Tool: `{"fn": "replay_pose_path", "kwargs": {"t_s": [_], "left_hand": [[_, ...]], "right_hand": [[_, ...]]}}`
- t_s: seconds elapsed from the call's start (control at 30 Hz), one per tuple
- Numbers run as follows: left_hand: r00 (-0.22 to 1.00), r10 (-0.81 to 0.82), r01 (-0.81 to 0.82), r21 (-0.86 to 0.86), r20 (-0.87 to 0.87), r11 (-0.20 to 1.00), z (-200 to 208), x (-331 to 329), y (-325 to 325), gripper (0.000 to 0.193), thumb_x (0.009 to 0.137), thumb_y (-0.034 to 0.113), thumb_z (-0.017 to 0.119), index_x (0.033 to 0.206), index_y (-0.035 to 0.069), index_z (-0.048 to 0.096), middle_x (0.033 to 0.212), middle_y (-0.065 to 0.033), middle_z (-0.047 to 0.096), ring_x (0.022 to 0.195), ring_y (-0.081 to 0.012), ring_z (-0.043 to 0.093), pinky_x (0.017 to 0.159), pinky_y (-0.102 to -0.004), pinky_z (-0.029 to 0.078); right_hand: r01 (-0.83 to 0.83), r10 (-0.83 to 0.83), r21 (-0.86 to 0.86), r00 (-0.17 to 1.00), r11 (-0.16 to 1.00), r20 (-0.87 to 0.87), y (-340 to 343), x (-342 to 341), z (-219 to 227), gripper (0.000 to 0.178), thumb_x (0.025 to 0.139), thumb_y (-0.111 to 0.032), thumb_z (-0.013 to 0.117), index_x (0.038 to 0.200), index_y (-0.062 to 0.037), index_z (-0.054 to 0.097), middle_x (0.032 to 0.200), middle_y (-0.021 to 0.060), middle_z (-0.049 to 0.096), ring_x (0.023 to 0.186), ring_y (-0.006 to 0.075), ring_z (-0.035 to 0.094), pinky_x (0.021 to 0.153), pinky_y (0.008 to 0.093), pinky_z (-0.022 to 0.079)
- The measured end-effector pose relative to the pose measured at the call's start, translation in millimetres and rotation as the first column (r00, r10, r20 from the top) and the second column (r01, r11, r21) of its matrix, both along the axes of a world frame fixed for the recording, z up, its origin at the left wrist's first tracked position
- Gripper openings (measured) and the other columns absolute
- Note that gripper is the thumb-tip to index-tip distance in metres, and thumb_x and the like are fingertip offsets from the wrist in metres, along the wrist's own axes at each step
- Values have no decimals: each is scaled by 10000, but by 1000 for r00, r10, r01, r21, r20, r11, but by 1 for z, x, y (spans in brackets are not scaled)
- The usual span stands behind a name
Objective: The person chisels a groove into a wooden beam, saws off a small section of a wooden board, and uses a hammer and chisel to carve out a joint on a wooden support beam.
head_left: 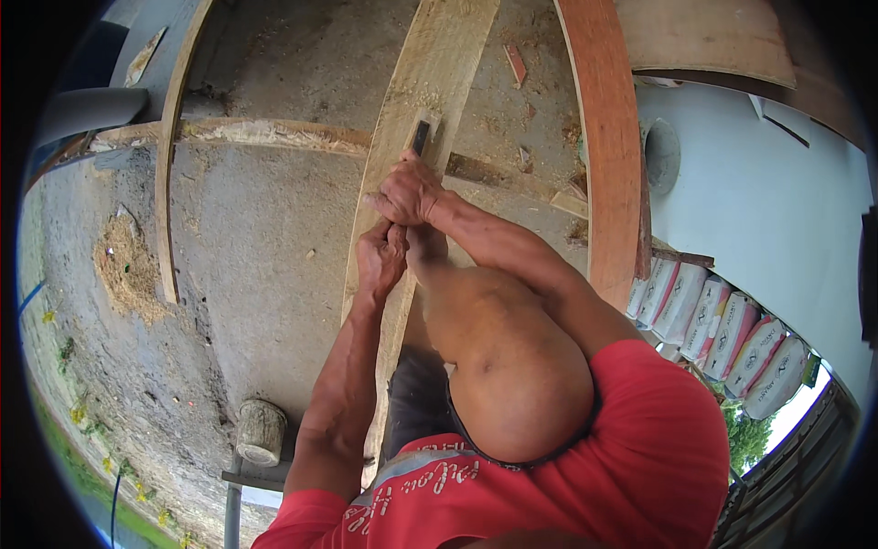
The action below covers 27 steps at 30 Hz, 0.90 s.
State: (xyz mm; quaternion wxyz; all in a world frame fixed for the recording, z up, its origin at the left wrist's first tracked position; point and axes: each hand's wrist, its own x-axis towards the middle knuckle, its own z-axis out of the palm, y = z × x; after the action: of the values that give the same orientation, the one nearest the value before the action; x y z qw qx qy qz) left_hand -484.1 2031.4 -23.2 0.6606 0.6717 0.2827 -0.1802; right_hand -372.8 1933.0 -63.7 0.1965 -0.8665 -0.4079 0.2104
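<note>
A long pale wooden plank (pixel 448 55) runs away from me under my hands. My right hand (pixel 409 189) is closed round a chisel (pixel 421 137), whose dark flat blade points away over a pale cut patch in the plank. Nearer to me, my left hand (pixel 380 257) makes a fist against the right one, at the rear end of the same tool. Fingers hide the handle. My bent knee (pixel 512 357) rises between my arms, and the lower leg comes down onto the plank beside my hands.
A reddish board (pixel 608 137) stands on the right. Thin wooden strips (pixel 167 183) and a crosswise timber (pixel 265 134) lie over the concrete at left, near a sawdust heap (pixel 126 265). A round wood block (pixel 262 432) is lower left; stacked bags (pixel 722 334) line the right.
</note>
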Motion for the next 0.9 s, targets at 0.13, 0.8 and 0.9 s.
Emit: {"fn": "replay_pose_path", "kwargs": {"t_s": [0.13, 0.8, 0.9], "left_hand": [[999, 27, -27, 2, 46, 1000, -8, -16, 0, 292, 1002, 289, 549, 1080, 41, 684, 665, -10, 572, 499, -65, 483, 447, -243, 386], [999, -26, 23, -49, -45, 999, 7, 23, 15, 338, 983, 286, 551, 1162, 35, 688, 602, -47, 576, 531, -116, 544, 513, -301, 459], [998, 56, -56, -5, -18, 998, 12, -14, -4, 318, 991, 283, 524, 1010, 7, 681, 598, -53, 565, 513, -118, 534, 502, -308, 452]], "right_hand": [[-19, 19, 53, 1000, 998, -4, 6, -6, 2, 556, 908, -482, 478, 608, -70, 699, 637, 163, 648, 739, 337, 635, 897, 441, 354], [-32, 1, -196, 987, 980, -159, 12, 17, 19, 569, 903, -516, 440, 739, -61, 740, 799, 201, 699, 875, 369, 671, 966, 497, 362], [-64, 42, -144, 988, 988, -147, 5, 16, 13, 561, 893, -508, 458, 685, -64, 731, 758, 196, 693, 828, 374, 673, 939, 488, 373]]}}
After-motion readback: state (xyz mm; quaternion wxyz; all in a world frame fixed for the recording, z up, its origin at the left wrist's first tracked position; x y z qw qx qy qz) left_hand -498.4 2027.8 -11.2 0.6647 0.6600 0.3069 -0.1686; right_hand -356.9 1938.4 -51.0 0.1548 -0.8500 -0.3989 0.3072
